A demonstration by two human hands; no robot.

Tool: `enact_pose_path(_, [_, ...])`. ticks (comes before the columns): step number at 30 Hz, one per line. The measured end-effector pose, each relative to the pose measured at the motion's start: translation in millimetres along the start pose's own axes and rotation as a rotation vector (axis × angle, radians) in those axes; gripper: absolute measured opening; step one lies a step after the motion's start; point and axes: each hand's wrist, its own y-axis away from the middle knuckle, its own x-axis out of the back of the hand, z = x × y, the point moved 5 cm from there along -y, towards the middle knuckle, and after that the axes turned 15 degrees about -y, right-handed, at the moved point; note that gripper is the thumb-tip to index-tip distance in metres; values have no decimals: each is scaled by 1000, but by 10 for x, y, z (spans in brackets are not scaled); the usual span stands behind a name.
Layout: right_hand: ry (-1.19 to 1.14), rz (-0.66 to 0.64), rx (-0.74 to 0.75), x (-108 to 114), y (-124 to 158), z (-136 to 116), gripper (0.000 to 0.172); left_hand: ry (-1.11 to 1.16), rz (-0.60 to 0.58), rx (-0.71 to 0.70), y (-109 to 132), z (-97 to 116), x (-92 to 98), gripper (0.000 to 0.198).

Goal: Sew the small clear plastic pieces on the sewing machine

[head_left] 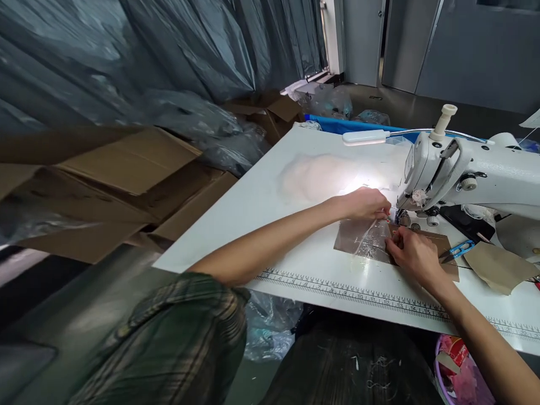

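Note:
My left hand [366, 203] is closed in a pinch close to the needle area of the white sewing machine [485, 171], its fingers on the upper edge of a clear plastic sheet [371, 241]. Closed at the sheet's right edge, my right hand [412, 253] grips it between thumb and fingers. Beneath the sheet, a flat brown piece [345, 236] lies on the table; its material is hard to tell. Blue thread snips [458, 250] rest just right of my right hand. The exact spot under the needle is partly hidden by my left fingers.
A printed ruler [358, 296] runs along the front of the white table [270, 225]. A lamp [365, 138] shines on it. Right of the snips lies an olive-brown scrap [502, 264]. Open cardboard boxes [130, 160] stand left; a purple bin [439, 374] sits below the table.

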Motion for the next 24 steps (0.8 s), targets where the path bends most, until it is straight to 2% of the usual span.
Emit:
enact_pose_path(2, [215, 118, 78, 30, 19, -42, 23, -122, 33, -14, -148, -20, -31, 19])
enact_pose_path(4, [284, 131, 150, 7, 27, -29, 31, -201, 133, 20, -192, -44, -31, 23])
enact_pose_path(7, [256, 127, 193, -17, 7, 79, 31, -264, 314, 45, -18, -2, 7, 19])
enact_pose_path(9, [207, 136, 241, -18, -12, 140, 32, -179, 373, -98, 197, 133, 20, 21])
enact_pose_path(11, [170, 135, 303, -20, -26, 178, 35, -27, 374, -301, 417, 303, 15, 18])
enact_pose_path(13, [147, 127, 353, -21, -35, 204, 37, 12, 378, -408, 565, 433, -9, 14])
enact_pose_path(15, [134, 121, 381, -15, -47, 223, 38, -88, 413, -410, 609, 510, -59, 16])
enact_pose_path(17, [128, 102, 396, -2, -64, 237, 39, -218, 471, -380, 583, 556, -115, 26])
enact_pose_path(19, [118, 65, 402, 17, -90, 244, 40, -291, 525, -354, 540, 580, -157, 26])
enact_pose_path(24, [58, -42, 426, 92, -164, 234, 41, -273, 542, -265, 507, 558, -205, 27])
